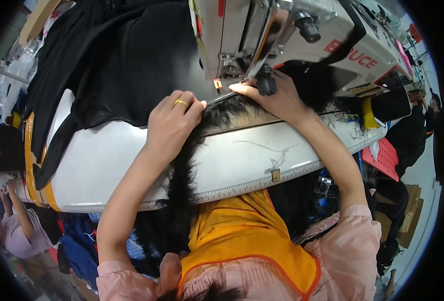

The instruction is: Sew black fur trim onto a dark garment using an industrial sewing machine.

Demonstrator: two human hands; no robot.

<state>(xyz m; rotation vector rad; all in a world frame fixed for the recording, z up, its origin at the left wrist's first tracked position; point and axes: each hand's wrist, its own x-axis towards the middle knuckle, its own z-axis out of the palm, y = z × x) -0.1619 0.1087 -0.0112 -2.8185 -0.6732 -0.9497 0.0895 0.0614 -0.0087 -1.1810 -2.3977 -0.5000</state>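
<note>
My left hand (pixel 174 123), with a gold ring, is closed at the front edge of the black fabric (pixel 131 55), pinching the black fur trim (pixel 182 175) where it meets the fabric. The fur hangs from there over the table's front edge. Right of it, my right hand (pixel 282 100) lies on the bed of the white sewing machine (pixel 362 50), thumb stretched left toward the lit needle area. A black knob (pixel 266 83) hides part of its fingers. More black fur (pixel 315 85) lies beside that hand.
The white table (pixel 116 160) has a ruler tape along its curved front edge and yellow tape at its left end. Loose threads (pixel 278 159) lie on it. A pink perforated board (pixel 382 158) is at the right. Another person (pixel 26 226) sits at far left.
</note>
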